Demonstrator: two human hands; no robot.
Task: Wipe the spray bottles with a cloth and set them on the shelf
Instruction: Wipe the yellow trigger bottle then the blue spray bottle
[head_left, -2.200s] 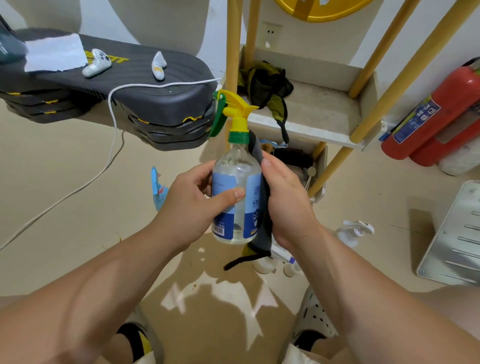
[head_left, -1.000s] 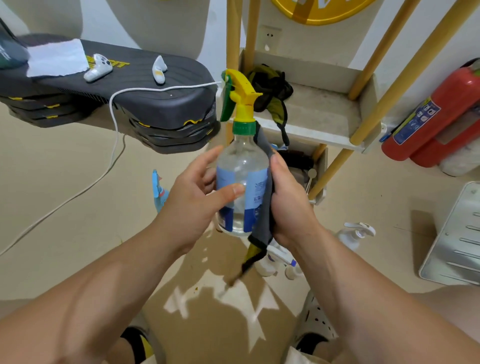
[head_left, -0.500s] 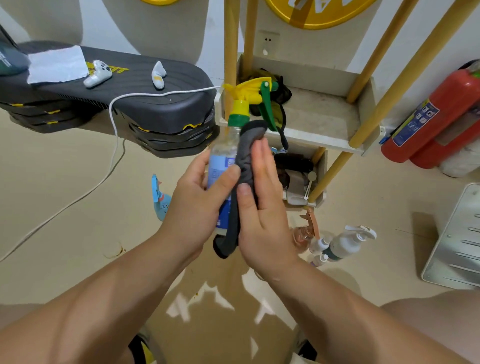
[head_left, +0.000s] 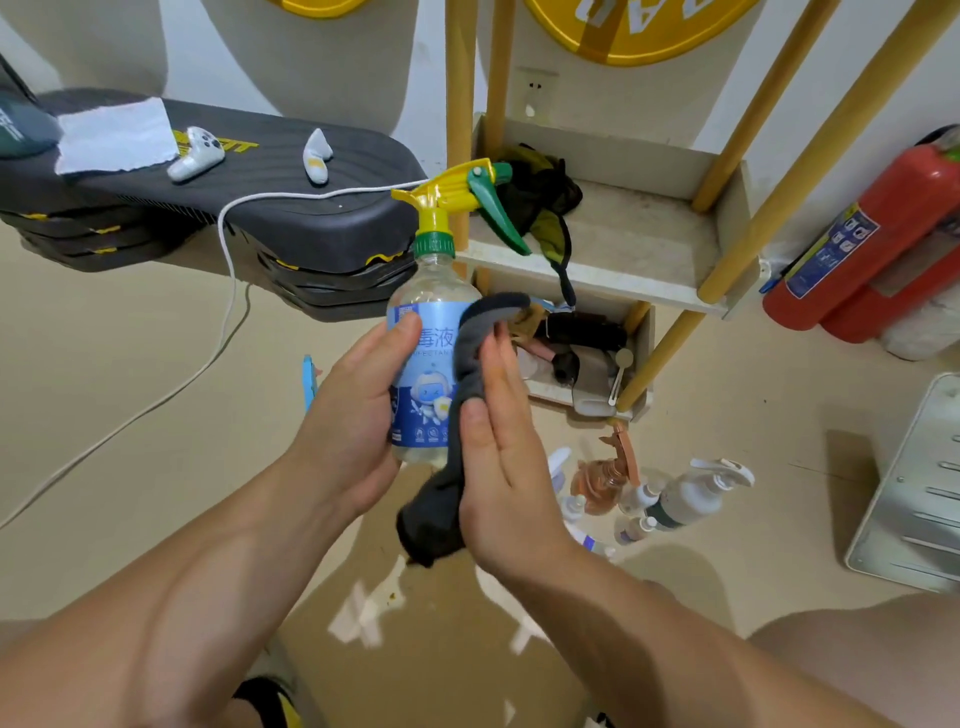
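Observation:
A clear spray bottle with a blue label and a yellow-and-green trigger head stands upright in mid-air at the centre. My left hand grips its body from the left, thumb across the label. My right hand presses a dark grey cloth flat against the bottle's right side, fingers straight. The cloth hangs below the bottle. The shelf, white trays on yellow poles, stands just behind the bottle. Several more spray and pump bottles lie on the floor at the right.
A dark olive bag lies on the upper shelf tray; the lower tray holds several items. Stacked black platforms with a game controller and white cable stand at left. Red fire extinguishers lean at right, a metal panel lies beyond.
The bottle has been turned, so its trigger now points right instead of left and the label front faces me. My right hand has gone from wrapping the cloth to pressing it flat.

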